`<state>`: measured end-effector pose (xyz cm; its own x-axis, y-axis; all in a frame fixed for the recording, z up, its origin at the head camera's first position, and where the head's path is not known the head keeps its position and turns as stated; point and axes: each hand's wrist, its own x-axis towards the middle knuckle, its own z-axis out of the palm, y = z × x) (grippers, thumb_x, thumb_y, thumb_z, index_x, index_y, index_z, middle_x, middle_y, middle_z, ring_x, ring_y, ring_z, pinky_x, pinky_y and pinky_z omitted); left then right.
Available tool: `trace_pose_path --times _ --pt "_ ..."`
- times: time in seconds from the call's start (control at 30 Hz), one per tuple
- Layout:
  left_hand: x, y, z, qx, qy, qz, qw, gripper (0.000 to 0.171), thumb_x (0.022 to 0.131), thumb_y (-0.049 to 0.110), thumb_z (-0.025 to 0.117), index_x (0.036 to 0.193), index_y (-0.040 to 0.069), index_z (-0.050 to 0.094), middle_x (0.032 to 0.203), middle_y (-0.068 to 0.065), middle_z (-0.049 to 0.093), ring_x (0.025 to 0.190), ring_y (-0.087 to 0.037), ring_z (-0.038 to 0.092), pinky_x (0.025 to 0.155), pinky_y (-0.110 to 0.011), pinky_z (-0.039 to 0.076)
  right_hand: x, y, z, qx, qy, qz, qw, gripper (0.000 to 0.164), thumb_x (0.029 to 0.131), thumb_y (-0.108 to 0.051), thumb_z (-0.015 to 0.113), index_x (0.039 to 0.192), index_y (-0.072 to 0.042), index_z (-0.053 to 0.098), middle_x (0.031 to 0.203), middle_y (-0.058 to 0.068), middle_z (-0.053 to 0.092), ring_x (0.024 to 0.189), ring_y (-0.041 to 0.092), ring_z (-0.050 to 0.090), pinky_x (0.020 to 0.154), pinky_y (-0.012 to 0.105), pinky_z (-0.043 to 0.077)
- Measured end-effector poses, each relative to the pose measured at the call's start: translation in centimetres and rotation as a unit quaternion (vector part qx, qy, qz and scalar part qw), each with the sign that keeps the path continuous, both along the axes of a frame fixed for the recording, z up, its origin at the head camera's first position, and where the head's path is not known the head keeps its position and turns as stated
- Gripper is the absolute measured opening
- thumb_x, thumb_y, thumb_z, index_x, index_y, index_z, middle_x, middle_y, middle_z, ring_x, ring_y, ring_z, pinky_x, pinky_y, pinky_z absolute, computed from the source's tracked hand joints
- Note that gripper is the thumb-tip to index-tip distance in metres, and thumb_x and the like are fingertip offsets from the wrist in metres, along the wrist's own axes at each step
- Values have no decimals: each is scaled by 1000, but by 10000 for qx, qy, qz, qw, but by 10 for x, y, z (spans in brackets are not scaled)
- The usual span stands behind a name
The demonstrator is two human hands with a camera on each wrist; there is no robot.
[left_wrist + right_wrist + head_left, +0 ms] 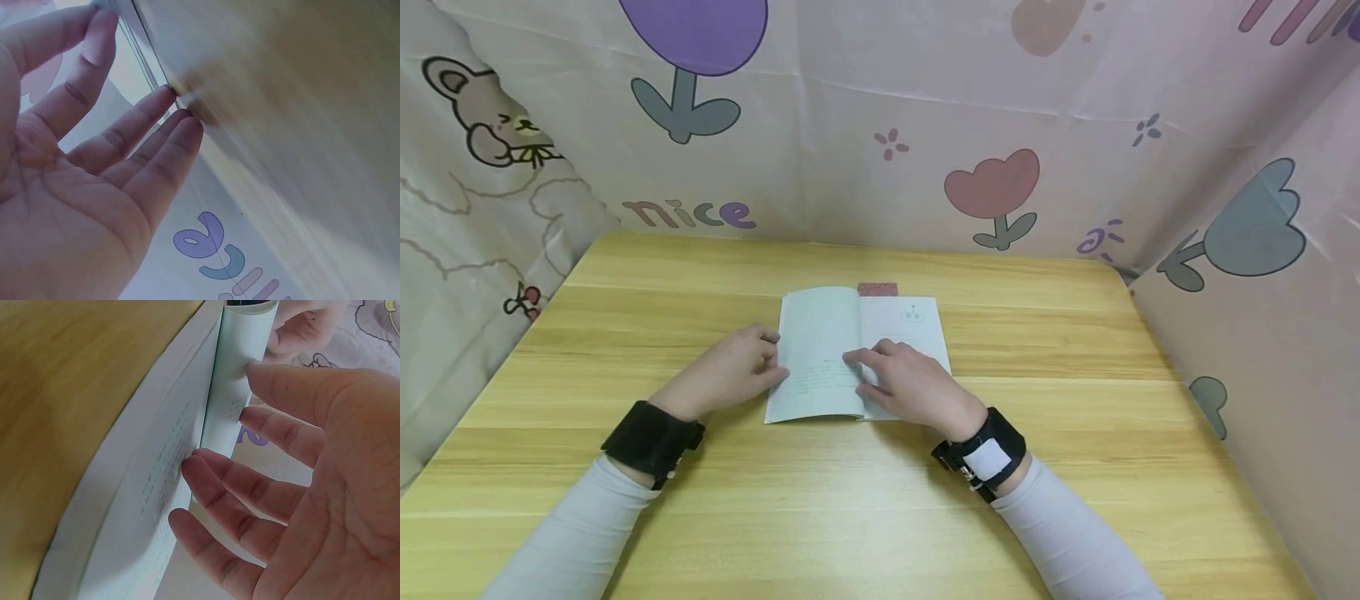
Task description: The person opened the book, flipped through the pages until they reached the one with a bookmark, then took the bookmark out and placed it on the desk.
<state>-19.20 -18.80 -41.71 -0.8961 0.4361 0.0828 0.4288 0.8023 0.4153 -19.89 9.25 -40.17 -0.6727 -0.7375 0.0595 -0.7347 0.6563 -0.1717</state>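
An open book with pale pages lies on the wooden table; its left page bows up toward the fold. A small robot-like drawing and printed lines show on the pages. My left hand holds the book's left edge, thumb at the page margin and the other fingers bent along the side. My right hand lies over the right page, index fingertip touching the left page near the fold. In the right wrist view, the fingers are spread and gently bent beside the printed page.
A reddish speckled strip sticks out past the book's top edge; what it belongs to is hidden. The wooden table extends around the book. Patterned cloth hangs behind and at both sides. Each wrist wears a black strap.
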Motion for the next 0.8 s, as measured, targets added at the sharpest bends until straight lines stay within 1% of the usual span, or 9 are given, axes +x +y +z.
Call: trace_pose_path --times 0.1,0.13,0.2,0.27,0.33,0.4,0.5,0.67,0.8 --pt "0 0 -1 -28 155 -36 9999 21 85 19 73 76 13 55 98 -12 61 87 -25 56 73 -37 48 0 -1 0 21 17 -3 10000 45 93 -33 63 135 -19 58 110 2 60 85 11 52 66 23 46" --pt "1 0 0 -35 186 -46 9998 19 85 19 73 83 12 56 96 -10 60 84 -23 55 71 -35 47 0 -1 0 26 17 -8 10000 45 93 -33 63 135 -19 58 110 2 60 85 11 52 67 23 46" --pt "1 0 0 -52 221 -104 9997 23 85 19 73 100 9 59 97 -9 60 85 -22 54 72 -35 48 0 -1 -1 40 22 -16 10000 45 93 -33 64 135 -20 58 109 2 60 87 12 53 68 23 47" --pt "2 -1 0 -98 242 -177 9995 37 86 18 72 118 7 59 108 -12 60 93 -24 56 79 -39 50 0 -1 -1 56 22 -26 10000 45 93 -33 64 136 -21 58 109 2 60 88 12 54 69 24 47" --pt "2 -1 0 -172 235 -255 9993 46 88 20 70 131 8 58 118 -14 58 100 -25 56 85 -42 50 0 -1 -1 73 39 -32 10000 45 93 -34 63 136 -21 58 109 2 60 89 12 54 70 24 47" --pt "2 -2 0 -233 190 -289 9991 47 91 23 67 135 10 58 119 -14 57 100 -25 56 84 -41 50 -1 -2 -2 77 72 -26 9999 45 93 -34 63 136 -21 58 109 2 61 89 12 55 71 24 48" --pt "3 -2 0 -255 122 -298 9992 48 91 29 67 136 13 58 117 -13 57 98 -24 56 83 -40 50 0 -2 -2 67 124 -49 9999 45 93 -35 63 136 -21 58 110 2 61 87 12 54 69 24 48" --pt "5 -2 0 -278 130 -338 9990 58 86 37 71 138 13 56 121 -14 54 100 -25 53 85 -41 49 1 -3 -1 40 67 -204 9998 45 93 -37 62 135 -21 57 111 1 61 86 10 53 64 23 47" --pt "6 0 0 -334 100 -338 9988 64 85 43 70 139 13 55 124 -14 52 100 -24 50 85 -41 47 -1 -1 1 -27 -41 -408 9992 44 93 -38 62 133 -20 58 102 -2 62 80 9 53 60 23 46"
